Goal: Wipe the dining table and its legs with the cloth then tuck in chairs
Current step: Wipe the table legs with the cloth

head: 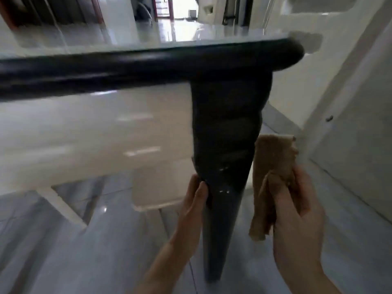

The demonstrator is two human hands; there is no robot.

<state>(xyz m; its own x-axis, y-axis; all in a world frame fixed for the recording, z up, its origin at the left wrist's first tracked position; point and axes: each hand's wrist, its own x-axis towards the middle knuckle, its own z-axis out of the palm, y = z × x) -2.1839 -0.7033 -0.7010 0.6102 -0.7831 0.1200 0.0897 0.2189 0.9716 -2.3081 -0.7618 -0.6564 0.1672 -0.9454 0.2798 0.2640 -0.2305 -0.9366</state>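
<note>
The dining table has a glossy pale top [148,32] with a thick black rounded edge [127,66]. A black, ridged, tapering leg [224,145] runs down from its right corner to the floor. My left hand [194,200] rests flat against the left side of the leg, fingers pointing up. My right hand [297,209] holds a folded tan cloth [273,162] just to the right of the leg; I cannot tell if the cloth touches the leg. The whole view is motion-blurred.
A cream chair [95,134] stands under the table on the left, its seat near the leg. Another pale chair [318,22] sits at the top right. A white wall or cabinet [350,134] rises close on the right. Grey glossy floor tiles [84,251] lie below.
</note>
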